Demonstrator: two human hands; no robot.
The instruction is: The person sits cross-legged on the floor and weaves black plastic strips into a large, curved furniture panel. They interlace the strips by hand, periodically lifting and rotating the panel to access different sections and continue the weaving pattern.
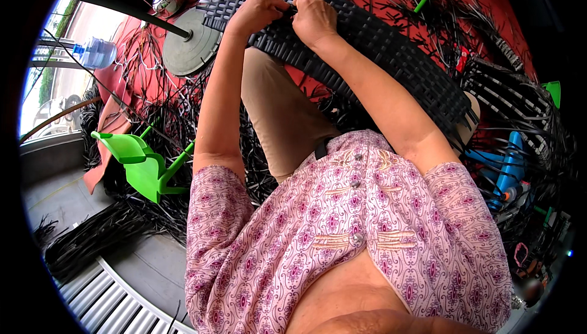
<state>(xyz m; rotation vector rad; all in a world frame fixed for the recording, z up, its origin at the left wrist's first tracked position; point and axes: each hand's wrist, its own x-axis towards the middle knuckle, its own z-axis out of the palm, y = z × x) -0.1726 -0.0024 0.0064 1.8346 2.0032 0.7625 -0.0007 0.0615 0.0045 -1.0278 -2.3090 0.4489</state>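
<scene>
A long, dark grey panel woven from flat plastic strips [391, 46] lies across my lap, running from the upper left down to the right, with loose strip ends along its left edge. Both my hands work close together on its upper face. My left hand [257, 14] is closed, its fingertips pinching at the weave. Just beside it, my right hand [313, 19] is closed too, thumb and fingers pressed together on a dark strip. Most of that strip is hidden by the fingers.
Loose black strips litter the red floor covering [367, 0]. A green plastic chair [143, 166] stands to the left, near a round grey base with a pole [192, 43]. Blue plastic parts [509, 166] lie at right. A bundle of black strips [98, 242] sits lower left.
</scene>
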